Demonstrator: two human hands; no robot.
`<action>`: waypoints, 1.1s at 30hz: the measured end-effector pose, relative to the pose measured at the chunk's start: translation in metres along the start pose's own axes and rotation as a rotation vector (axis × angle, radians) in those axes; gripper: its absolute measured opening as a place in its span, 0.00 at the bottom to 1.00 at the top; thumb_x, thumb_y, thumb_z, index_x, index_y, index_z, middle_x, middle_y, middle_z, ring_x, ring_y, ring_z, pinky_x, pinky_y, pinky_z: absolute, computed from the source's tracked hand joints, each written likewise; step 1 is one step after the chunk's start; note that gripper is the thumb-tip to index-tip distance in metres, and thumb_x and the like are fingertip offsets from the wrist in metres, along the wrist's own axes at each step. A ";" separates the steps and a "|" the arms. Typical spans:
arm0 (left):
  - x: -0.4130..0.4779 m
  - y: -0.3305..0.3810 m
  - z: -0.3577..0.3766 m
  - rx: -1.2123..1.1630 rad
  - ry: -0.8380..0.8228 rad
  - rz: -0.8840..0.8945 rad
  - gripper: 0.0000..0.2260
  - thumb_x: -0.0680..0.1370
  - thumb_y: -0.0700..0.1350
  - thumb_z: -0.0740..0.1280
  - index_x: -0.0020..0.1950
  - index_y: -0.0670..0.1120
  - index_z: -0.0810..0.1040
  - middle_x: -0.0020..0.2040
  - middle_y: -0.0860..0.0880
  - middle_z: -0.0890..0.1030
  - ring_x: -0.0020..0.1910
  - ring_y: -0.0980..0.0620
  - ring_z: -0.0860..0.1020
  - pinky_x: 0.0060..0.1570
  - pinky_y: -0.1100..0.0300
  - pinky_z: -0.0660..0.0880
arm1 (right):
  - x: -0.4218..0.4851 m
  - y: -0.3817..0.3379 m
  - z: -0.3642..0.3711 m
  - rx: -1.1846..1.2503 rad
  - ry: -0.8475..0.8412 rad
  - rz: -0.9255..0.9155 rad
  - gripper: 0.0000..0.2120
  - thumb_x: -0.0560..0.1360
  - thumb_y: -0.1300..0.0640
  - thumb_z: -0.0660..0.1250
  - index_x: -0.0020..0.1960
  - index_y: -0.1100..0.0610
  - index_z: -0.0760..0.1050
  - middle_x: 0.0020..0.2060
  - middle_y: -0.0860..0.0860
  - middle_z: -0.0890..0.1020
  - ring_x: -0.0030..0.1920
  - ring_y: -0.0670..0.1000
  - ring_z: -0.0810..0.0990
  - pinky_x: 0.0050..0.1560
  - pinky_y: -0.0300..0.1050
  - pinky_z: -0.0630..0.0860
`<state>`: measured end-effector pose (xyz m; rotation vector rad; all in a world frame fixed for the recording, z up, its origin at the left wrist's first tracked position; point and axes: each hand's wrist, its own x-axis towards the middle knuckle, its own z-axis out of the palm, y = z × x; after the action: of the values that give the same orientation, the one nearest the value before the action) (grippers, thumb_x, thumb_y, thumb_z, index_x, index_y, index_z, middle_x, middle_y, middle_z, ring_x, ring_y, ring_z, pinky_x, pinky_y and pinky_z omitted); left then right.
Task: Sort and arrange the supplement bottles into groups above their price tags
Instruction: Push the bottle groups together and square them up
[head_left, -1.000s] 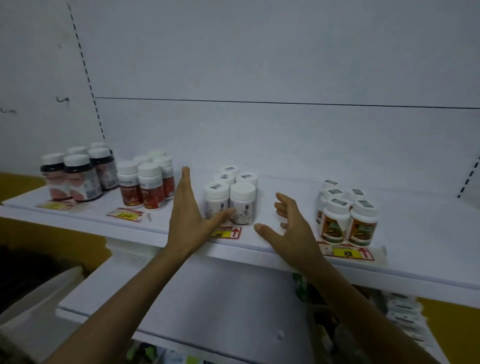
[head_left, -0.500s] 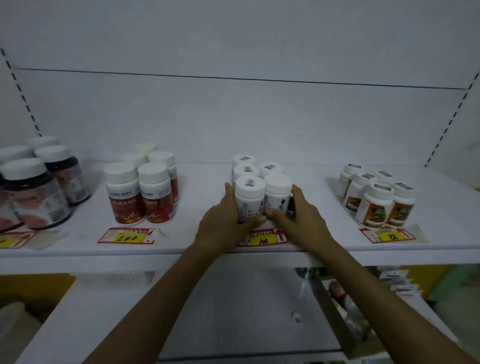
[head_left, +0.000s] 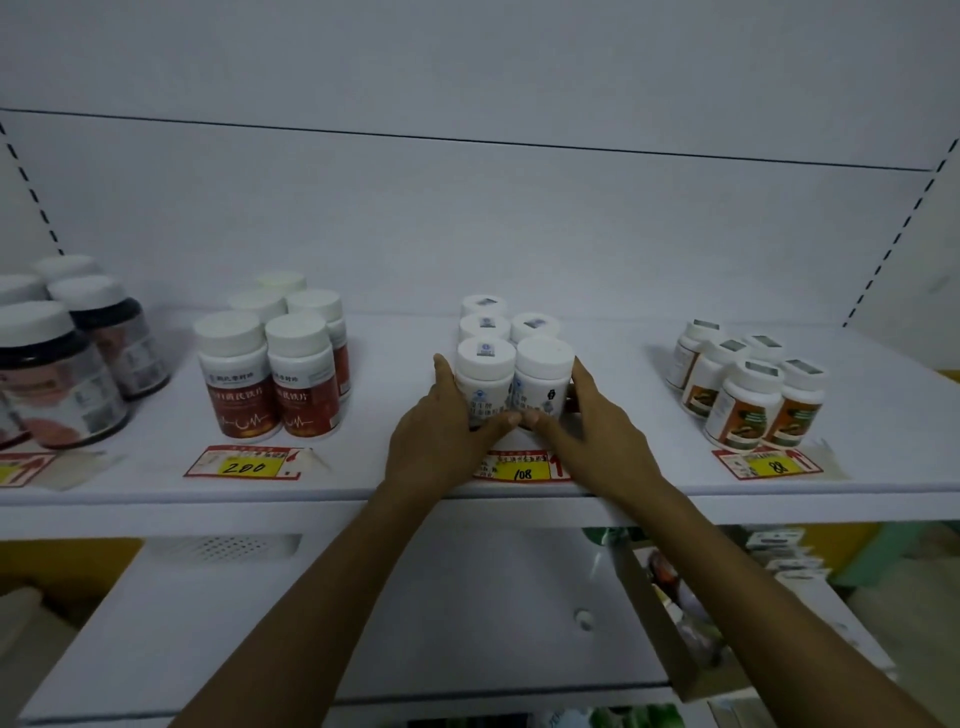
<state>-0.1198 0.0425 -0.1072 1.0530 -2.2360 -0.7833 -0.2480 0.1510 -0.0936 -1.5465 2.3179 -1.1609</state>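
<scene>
White plastic supplement bottles (head_left: 511, 358) are probably handling as light, stiff, smooth-walled things. A firm squeeze is unlikely to be denting them, but the glossy sides could be slipping in a loose hold, and a push high at the cap could be tipping one over. The safest place to be taking hold is low on the round body, from both sides at once.

Five of them are standing upright in a tight cluster at the middle of the white upper shelf (head_left: 363, 486): two in front, two behind, one at the back. They are sitting directly above the red-and-yellow price tag marked 108 (head_left: 524, 467). Each is wearing a broad white screw cap, most with a small dark sticker on top, and a pale label with blue print.

The left hand (head_left: 441, 441) is curling round the left side of the front pair and the right hand (head_left: 597, 436) round the right side. Their thumbs are meeting at the front, pressing the two bottles together.

To the left, red-labelled white-capped bottles (head_left: 270, 384) are standing above a red-and-yellow tag marked 200 (head_left: 244, 462), with dark white-lidded jars (head_left: 57, 374) beyond them. To the right, orange-labelled white bottles (head_left: 748, 400) are grouping above a tag marked 88 (head_left: 769, 462).
</scene>
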 end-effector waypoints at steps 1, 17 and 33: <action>-0.001 0.001 -0.001 -0.006 0.003 0.000 0.45 0.66 0.69 0.65 0.75 0.54 0.48 0.71 0.50 0.70 0.64 0.46 0.75 0.58 0.45 0.76 | 0.000 0.000 -0.001 0.008 -0.004 -0.008 0.35 0.73 0.37 0.61 0.75 0.45 0.51 0.71 0.47 0.69 0.67 0.52 0.73 0.63 0.49 0.71; -0.092 -0.010 -0.054 -0.103 0.574 0.197 0.21 0.73 0.46 0.70 0.64 0.53 0.68 0.45 0.58 0.76 0.42 0.57 0.75 0.43 0.60 0.75 | -0.050 -0.054 0.032 0.405 0.420 -0.288 0.18 0.71 0.53 0.69 0.59 0.58 0.73 0.50 0.54 0.81 0.49 0.50 0.80 0.50 0.38 0.78; -0.017 -0.125 -0.170 -0.314 -0.057 0.017 0.57 0.67 0.46 0.76 0.73 0.50 0.28 0.74 0.52 0.62 0.72 0.52 0.63 0.68 0.55 0.64 | 0.022 -0.167 0.145 0.655 -0.002 -0.078 0.44 0.72 0.61 0.72 0.78 0.52 0.47 0.74 0.49 0.63 0.70 0.48 0.68 0.60 0.37 0.72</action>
<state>0.0662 -0.0553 -0.0813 0.8682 -2.0763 -1.1264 -0.0648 0.0258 -0.0788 -1.3738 1.6192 -1.7021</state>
